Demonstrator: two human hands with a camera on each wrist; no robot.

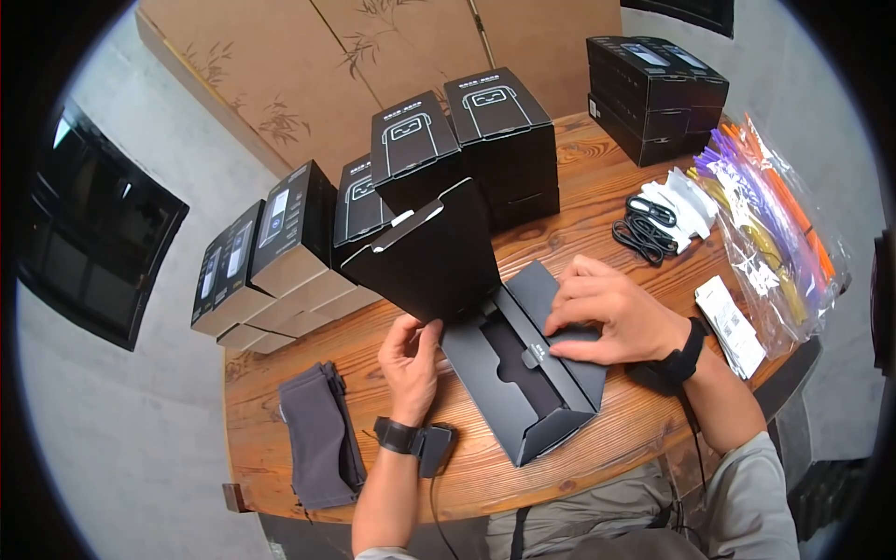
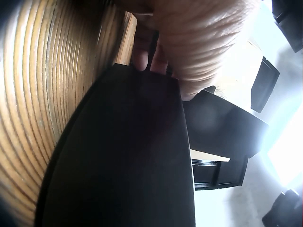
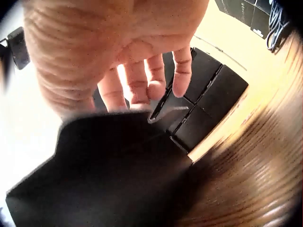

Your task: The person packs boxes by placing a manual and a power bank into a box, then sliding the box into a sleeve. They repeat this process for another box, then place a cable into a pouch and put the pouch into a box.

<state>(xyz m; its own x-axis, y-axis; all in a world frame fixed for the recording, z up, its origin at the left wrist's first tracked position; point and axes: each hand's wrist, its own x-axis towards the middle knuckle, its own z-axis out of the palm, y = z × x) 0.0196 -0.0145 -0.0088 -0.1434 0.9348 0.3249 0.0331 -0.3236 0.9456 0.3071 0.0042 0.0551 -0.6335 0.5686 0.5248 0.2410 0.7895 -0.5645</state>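
Observation:
A black cardboard box [image 1: 492, 392] lies on the table with its lid [image 1: 434, 257] raised at the far side. Inside it is a dark insert with a long cutout, and a strip with small white print [image 1: 536, 351] runs beside the cutout. My left hand [image 1: 411, 364] grips the box's far left corner; in the left wrist view, the fingers [image 2: 140, 57] reach behind the box's black side. My right hand [image 1: 611, 313] reaches over the right side flap [image 1: 586, 381], thumb and forefinger at the printed strip. In the right wrist view, a dark flap [image 3: 109, 161] hides some fingertips.
Stacked black boxes [image 1: 499, 140] stand along the back, more [image 1: 658, 98] at the far right. To the right lie coiled black cables [image 1: 644, 231], a plastic bag of coloured strips [image 1: 770, 224] and white papers [image 1: 731, 327]. A folded grey cloth [image 1: 319, 434] is at the left.

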